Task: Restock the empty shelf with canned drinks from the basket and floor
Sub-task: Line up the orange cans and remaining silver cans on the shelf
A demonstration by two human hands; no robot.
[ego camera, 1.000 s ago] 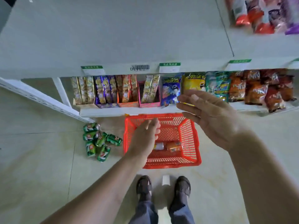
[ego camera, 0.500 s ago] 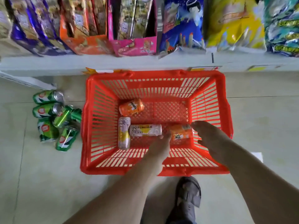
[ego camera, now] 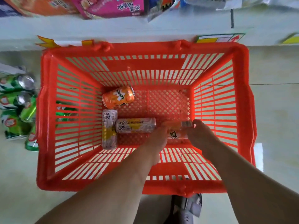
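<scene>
A red basket [ego camera: 47, 120] stands on the floor below me. An orange Mirinda can [ego camera: 119, 96] lies in it, with two slim white-and-yellow cans, one lengthwise [ego camera: 109, 129] and one crosswise [ego camera: 135, 125]. A second orange can [ego camera: 176, 131] lies at the near right. My right hand [ego camera: 202, 136] grips this can at its right end, thumb by the lid. My left hand [ego camera: 155, 139] reaches down between the crosswise white can and the orange can, and its fingers are hidden. Several green cans [ego camera: 16, 107] lie on the floor left of the basket.
The bottom shelf's white edge [ego camera: 113, 29] runs just behind the basket, carrying snack boxes [ego camera: 113, 7] and price tags [ego camera: 220, 38]. My shoe [ego camera: 186, 207] is at the basket's near side. Pale tiled floor [ego camera: 275, 110] lies to the right.
The view dropped from the empty upper shelf down to the basket and came closer. Both hands went down into the basket, and the right hand closed on the near orange can.
</scene>
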